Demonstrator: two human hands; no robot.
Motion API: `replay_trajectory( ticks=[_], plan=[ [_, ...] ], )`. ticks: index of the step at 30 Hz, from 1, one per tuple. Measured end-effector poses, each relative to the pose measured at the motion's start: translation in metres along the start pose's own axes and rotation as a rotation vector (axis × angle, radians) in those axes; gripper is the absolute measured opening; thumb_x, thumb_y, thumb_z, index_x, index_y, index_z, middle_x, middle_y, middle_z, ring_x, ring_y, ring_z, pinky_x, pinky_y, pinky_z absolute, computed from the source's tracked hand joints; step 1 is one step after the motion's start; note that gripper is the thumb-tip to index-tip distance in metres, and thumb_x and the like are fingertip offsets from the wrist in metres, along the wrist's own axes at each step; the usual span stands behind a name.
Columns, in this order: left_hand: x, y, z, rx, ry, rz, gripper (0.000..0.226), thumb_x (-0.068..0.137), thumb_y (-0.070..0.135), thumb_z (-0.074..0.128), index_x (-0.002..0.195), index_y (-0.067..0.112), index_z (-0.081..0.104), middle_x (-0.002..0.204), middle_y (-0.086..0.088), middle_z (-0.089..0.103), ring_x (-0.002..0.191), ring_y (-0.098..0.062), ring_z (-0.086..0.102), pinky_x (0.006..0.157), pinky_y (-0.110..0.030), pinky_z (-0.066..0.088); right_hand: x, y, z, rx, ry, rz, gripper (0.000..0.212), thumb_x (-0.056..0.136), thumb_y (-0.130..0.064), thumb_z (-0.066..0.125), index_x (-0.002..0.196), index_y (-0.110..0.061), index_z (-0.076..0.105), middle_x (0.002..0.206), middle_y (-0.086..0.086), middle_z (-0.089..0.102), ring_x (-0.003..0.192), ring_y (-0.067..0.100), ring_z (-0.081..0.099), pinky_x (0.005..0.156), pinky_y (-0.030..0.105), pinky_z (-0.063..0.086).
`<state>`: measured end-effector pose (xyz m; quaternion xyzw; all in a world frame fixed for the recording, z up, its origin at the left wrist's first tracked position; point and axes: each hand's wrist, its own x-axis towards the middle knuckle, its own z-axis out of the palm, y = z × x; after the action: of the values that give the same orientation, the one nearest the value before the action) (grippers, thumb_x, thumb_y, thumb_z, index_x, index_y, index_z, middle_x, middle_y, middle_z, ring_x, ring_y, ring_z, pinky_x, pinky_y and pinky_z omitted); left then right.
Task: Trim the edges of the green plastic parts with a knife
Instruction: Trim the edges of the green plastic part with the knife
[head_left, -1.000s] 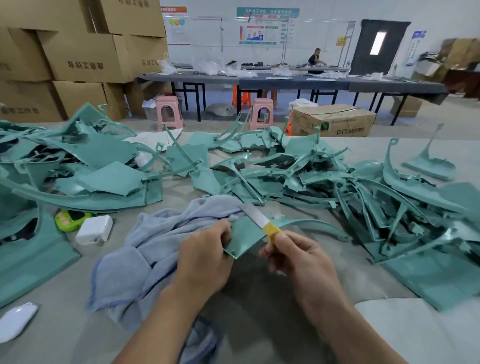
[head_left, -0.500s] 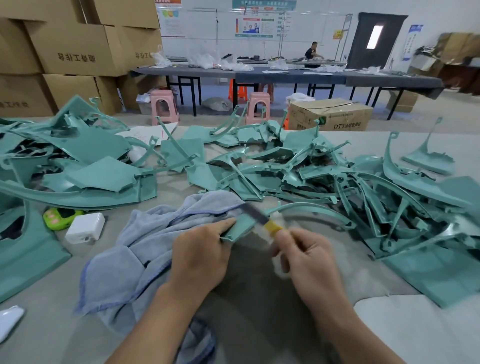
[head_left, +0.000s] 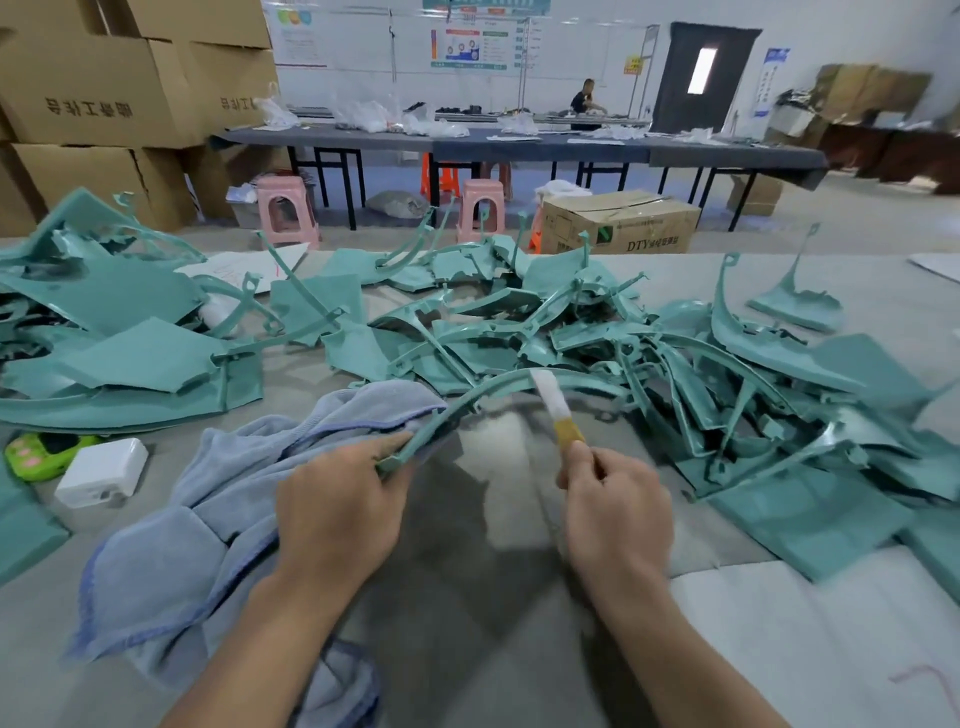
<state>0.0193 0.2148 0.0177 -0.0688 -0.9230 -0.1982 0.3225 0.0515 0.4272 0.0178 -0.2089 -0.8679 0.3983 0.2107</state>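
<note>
My left hand (head_left: 340, 512) grips the near end of a long curved green plastic part (head_left: 498, 387) that arcs away to the right above the table. My right hand (head_left: 615, 512) holds a knife (head_left: 556, 410) with a yellow handle. Its pale blade points up and away, and its tip lies against the curved strip of the part. The blade is blurred by motion. A large heap of green plastic parts (head_left: 649, 353) covers the table beyond and to the right of my hands.
A grey-blue cloth (head_left: 208, 519) lies under my left hand. A white box (head_left: 101, 473) and a green toy-like item (head_left: 41, 452) sit at the left, in front of another stack of green parts (head_left: 130, 353). Cardboard boxes (head_left: 104, 104) and pink stools (head_left: 288, 208) stand behind the table.
The green part has turned in my left hand from its flat face to its thin curved edge. My right hand moved right and the knife went up along the strip.
</note>
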Motion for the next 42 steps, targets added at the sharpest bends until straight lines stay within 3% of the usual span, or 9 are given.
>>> replay_trajectory(
  ticks=[3, 6, 9, 16, 19, 24, 31, 36, 42],
  plan=[
    [0.0, -0.003, 0.002, 0.004, 0.009, 0.0, 0.025, 0.092, 0.039, 0.058, 0.079, 0.028, 0.076, 0.059, -0.005, 0.066, 0.053, -0.038, 0.061, 0.049, -0.029, 0.036, 0.014, 0.01, -0.01, 0.024, 0.074, 0.148, 0.045, 0.102, -0.038, 0.055, 0.065, -0.017, 0.069, 0.057, -0.005, 0.059, 0.054, 0.012, 0.05, 0.052, 0.034, 0.036],
    [-0.001, 0.0, -0.001, 0.017, -0.009, 0.001, 0.022, 0.086, 0.033, 0.058, 0.085, 0.029, 0.08, 0.06, -0.006, 0.068, 0.054, -0.037, 0.063, 0.049, -0.03, 0.039, -0.006, -0.001, -0.006, 0.324, -0.035, -0.178, 0.042, 0.101, -0.042, 0.053, 0.067, -0.021, 0.065, 0.055, 0.0, 0.057, 0.049, 0.011, 0.046, 0.051, 0.04, 0.038],
    [-0.002, 0.0, -0.004, 0.047, -0.027, 0.065, 0.03, 0.076, 0.03, 0.062, 0.099, 0.034, 0.081, 0.067, -0.003, 0.074, 0.058, -0.033, 0.068, 0.049, -0.031, 0.048, -0.021, -0.011, 0.008, 0.266, -0.111, -0.376, 0.044, 0.096, -0.054, 0.044, 0.072, -0.022, 0.062, 0.06, -0.005, 0.059, 0.054, 0.011, 0.051, 0.052, 0.031, 0.04],
    [-0.002, 0.001, -0.007, 0.068, -0.015, 0.05, 0.03, 0.08, 0.028, 0.064, 0.105, 0.033, 0.08, 0.068, -0.004, 0.074, 0.058, -0.033, 0.068, 0.049, -0.032, 0.047, 0.012, 0.014, -0.002, -0.177, 0.036, 0.239, 0.052, 0.103, -0.052, 0.043, 0.077, -0.017, 0.069, 0.069, 0.001, 0.063, 0.071, 0.027, 0.059, 0.065, 0.037, 0.048],
    [-0.002, 0.002, -0.006, 0.066, -0.019, 0.017, 0.031, 0.083, 0.022, 0.07, 0.11, 0.036, 0.079, 0.068, -0.003, 0.074, 0.058, -0.033, 0.068, 0.05, -0.032, 0.047, 0.014, 0.013, -0.005, -0.104, 0.104, 0.232, 0.049, 0.104, -0.046, 0.046, 0.069, -0.018, 0.064, 0.064, -0.001, 0.059, 0.063, 0.022, 0.056, 0.061, 0.036, 0.045],
    [0.001, 0.0, -0.007, 0.087, -0.009, 0.118, 0.033, 0.073, 0.026, 0.065, 0.101, 0.036, 0.081, 0.062, 0.0, 0.072, 0.049, -0.029, 0.065, 0.045, -0.027, 0.042, -0.003, -0.004, 0.006, 0.037, 0.05, -0.223, 0.047, 0.103, -0.041, 0.048, 0.063, -0.02, 0.061, 0.056, -0.007, 0.06, 0.053, 0.01, 0.053, 0.054, 0.031, 0.039],
    [0.003, -0.012, -0.007, 0.056, 0.024, 0.101, 0.032, 0.082, 0.039, 0.05, 0.09, 0.033, 0.082, 0.055, -0.006, 0.067, 0.047, -0.034, 0.062, 0.05, -0.023, 0.028, 0.025, 0.018, -0.01, -0.209, 0.1, 0.286, 0.041, 0.102, -0.045, 0.05, 0.091, -0.012, 0.071, 0.068, 0.001, 0.054, 0.072, 0.029, 0.053, 0.066, 0.036, 0.043],
    [0.002, -0.014, -0.004, 0.047, -0.022, 0.065, 0.015, 0.083, 0.031, 0.064, 0.084, 0.034, 0.079, 0.059, -0.004, 0.068, 0.052, -0.036, 0.063, 0.054, -0.025, 0.027, 0.011, 0.009, -0.006, -0.038, 0.159, 0.006, 0.055, 0.104, -0.037, 0.046, 0.056, -0.014, 0.058, 0.05, -0.006, 0.055, 0.051, 0.013, 0.05, 0.049, 0.029, 0.03],
    [0.003, -0.016, -0.003, 0.08, 0.011, 0.192, 0.036, 0.085, 0.042, 0.046, 0.096, 0.034, 0.08, 0.066, -0.006, 0.072, 0.054, -0.036, 0.065, 0.051, -0.027, 0.033, -0.003, -0.001, 0.002, 0.042, 0.037, -0.236, 0.051, 0.1, -0.042, 0.046, 0.058, -0.017, 0.059, 0.053, -0.009, 0.058, 0.053, 0.013, 0.052, 0.055, 0.032, 0.04]
  ],
)
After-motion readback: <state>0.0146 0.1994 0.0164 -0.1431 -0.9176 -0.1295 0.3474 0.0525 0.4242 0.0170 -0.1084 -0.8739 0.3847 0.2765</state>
